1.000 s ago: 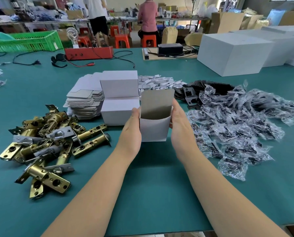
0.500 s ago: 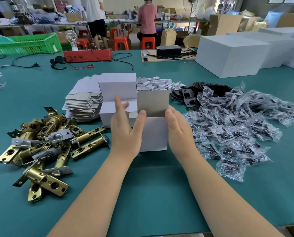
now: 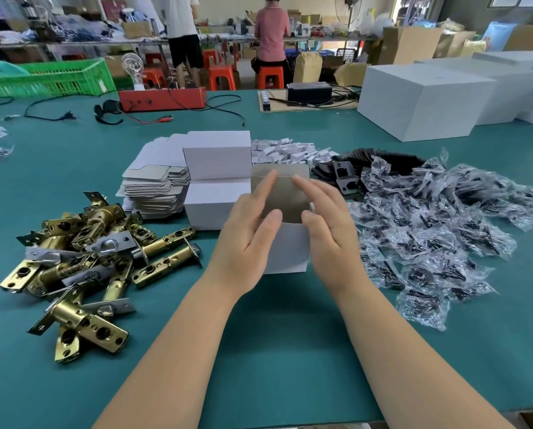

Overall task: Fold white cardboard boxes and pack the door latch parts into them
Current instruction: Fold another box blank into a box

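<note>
Matt white cardboard box (image 3: 286, 249), grey inside; glossy brass-and-steel latches (image 3: 82, 258) at nine o'clock; crinkly clear plastic bags (image 3: 438, 230) at three.

We look across a wide teal table (image 3: 290, 351) toward a long workbench (image 3: 73, 44) crowded with clutter. Orange stools (image 3: 221, 77) stand between them (a person sits on one). A green crate (image 3: 51, 77) sits far left, brown cartons (image 3: 410, 44) far right.

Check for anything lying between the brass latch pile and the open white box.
Nothing visible on the table blocks it: bare green mat separates the brass door latches from the open white cardboard box; only the left hand covers the box's left side.
</note>
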A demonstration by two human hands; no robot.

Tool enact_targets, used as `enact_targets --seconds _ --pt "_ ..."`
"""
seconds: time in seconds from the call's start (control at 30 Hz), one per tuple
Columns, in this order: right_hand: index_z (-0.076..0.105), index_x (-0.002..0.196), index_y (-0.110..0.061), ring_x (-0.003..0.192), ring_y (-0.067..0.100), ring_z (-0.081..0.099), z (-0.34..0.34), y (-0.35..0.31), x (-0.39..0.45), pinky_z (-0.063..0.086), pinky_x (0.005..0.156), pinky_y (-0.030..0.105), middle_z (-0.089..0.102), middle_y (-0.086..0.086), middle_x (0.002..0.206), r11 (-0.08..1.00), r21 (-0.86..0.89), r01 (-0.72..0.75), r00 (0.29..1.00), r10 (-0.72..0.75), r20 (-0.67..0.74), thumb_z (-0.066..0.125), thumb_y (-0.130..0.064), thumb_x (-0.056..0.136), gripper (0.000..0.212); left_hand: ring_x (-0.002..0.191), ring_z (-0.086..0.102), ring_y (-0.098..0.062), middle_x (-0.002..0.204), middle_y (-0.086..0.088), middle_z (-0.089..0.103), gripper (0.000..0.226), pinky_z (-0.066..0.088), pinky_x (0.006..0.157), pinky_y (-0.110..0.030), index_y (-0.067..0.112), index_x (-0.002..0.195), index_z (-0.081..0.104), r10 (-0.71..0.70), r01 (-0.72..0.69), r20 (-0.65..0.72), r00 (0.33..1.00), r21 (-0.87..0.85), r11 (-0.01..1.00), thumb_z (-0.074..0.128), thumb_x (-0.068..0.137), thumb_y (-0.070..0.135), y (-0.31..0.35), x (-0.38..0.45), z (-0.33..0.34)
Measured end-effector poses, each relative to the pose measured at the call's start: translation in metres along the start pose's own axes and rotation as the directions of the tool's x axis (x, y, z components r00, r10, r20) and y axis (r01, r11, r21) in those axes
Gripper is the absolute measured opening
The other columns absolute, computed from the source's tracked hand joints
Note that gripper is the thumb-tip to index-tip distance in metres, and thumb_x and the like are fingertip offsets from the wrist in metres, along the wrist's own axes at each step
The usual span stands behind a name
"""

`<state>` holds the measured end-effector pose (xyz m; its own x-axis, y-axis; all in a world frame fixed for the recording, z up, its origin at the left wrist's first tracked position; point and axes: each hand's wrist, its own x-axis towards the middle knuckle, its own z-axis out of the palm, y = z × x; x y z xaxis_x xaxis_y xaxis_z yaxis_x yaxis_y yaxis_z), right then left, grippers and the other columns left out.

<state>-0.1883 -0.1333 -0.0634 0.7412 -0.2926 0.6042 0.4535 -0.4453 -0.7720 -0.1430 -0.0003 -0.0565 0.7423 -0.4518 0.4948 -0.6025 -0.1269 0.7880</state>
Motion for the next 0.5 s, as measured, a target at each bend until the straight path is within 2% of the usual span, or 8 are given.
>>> enact_targets --seconds 0.07,0.1,0.17,0.2,0.27,0.37,0.43,0.5 --pt "0.045 0.133 -0.030 0.119 -0.010 0.043 -0.0005 0.0013 0.0002 0.031 0.099 0.009 0.050 -0.021 0.126 0.996 0.039 -0.075 0.994 0.071 0.087 0.036 -0.018 0.090 0.046 0.106 0.043 0.017 0.119 0.044 0.044 0.050 0.031 0.089 -0.003 0.053 0.135 0.019 -0.021 0.021 0.025 0.999 0.004 1.000 0.041 0.094 0.036 0.0006 0.0007 0.0013" --pt "0.042 0.135 -0.032 0.119 -0.014 0.042 -0.0008 0.0022 0.0002 0.030 0.098 0.007 0.047 -0.027 0.126 0.993 0.051 -0.108 0.989 0.101 0.112 0.035 -0.022 0.091 0.046 0.093 0.048 0.013 0.115 0.037 0.049 0.052 0.035 0.083 -0.005 0.053 0.136 0.020 -0.038 0.038 0.012 0.999 -0.002 0.999 0.044 0.092 0.039 -0.0007 0.0020 0.0006" --pt "0.039 0.140 -0.030 0.122 -0.016 0.040 -0.0010 0.0042 0.0009 0.030 0.099 0.007 0.042 -0.033 0.129 0.985 0.065 -0.162 0.980 0.153 0.131 0.035 -0.030 0.092 0.048 0.072 0.049 0.007 0.100 0.023 0.055 0.056 0.038 0.070 -0.006 0.045 0.141 0.030 -0.068 0.069 -0.044 0.997 0.008 0.998 0.049 0.088 0.042 -0.0022 0.0041 -0.0011" --pt "0.040 0.141 -0.028 0.123 -0.015 0.040 -0.0013 0.0051 0.0010 0.031 0.101 0.009 0.042 -0.033 0.130 0.981 0.065 -0.182 0.977 0.172 0.128 0.035 -0.033 0.092 0.050 0.071 0.050 0.008 0.098 0.022 0.055 0.058 0.038 0.067 -0.005 0.036 0.142 0.038 -0.073 0.076 -0.076 0.994 0.034 0.997 0.051 0.086 0.043 -0.0029 0.0050 -0.0017" --pt "0.045 0.139 -0.027 0.121 -0.009 0.045 -0.0011 0.0056 0.0006 0.035 0.101 0.015 0.045 -0.031 0.127 0.979 0.042 -0.201 0.975 0.196 0.108 0.037 -0.037 0.091 0.049 0.079 0.052 0.010 0.101 0.022 0.054 0.055 0.038 0.069 -0.003 0.024 0.135 0.055 -0.053 0.069 -0.152 0.987 0.104 0.992 0.053 0.083 0.044 -0.0038 0.0068 -0.0018" --pt "0.052 0.131 -0.022 0.116 -0.007 0.045 0.0000 0.0037 0.0014 0.034 0.098 0.012 0.050 -0.024 0.120 0.986 -0.048 -0.157 0.985 0.160 0.063 0.035 -0.035 0.092 0.045 0.095 0.048 -0.004 0.105 0.017 0.043 0.049 0.040 0.083 -0.011 0.021 0.118 0.068 -0.023 0.061 -0.225 0.974 0.166 0.984 0.050 0.083 0.048 -0.0026 0.0086 -0.0022" --pt "0.055 0.126 -0.017 0.115 -0.004 0.042 0.0010 0.0027 0.0020 0.030 0.097 0.011 0.050 -0.009 0.121 0.987 -0.097 -0.129 0.991 0.133 0.034 0.034 -0.032 0.093 0.042 0.107 0.043 -0.007 0.114 0.018 0.044 0.052 0.032 0.093 -0.010 0.023 0.114 0.067 0.000 0.039 -0.176 0.984 0.218 0.975 0.041 0.082 0.055 -0.0027 0.0088 -0.0030" --pt "0.057 0.123 -0.015 0.120 0.005 0.040 0.0024 0.0025 0.0023 0.030 0.102 0.018 0.044 -0.003 0.128 0.983 -0.135 -0.127 0.992 0.129 0.008 0.033 -0.032 0.093 0.042 0.104 0.045 -0.001 0.110 0.024 0.051 0.047 0.030 0.085 -0.005 0.033 0.112 0.058 -0.041 0.055 -0.086 0.995 0.169 0.984 0.036 0.080 0.060 -0.0023 0.0072 -0.0037"
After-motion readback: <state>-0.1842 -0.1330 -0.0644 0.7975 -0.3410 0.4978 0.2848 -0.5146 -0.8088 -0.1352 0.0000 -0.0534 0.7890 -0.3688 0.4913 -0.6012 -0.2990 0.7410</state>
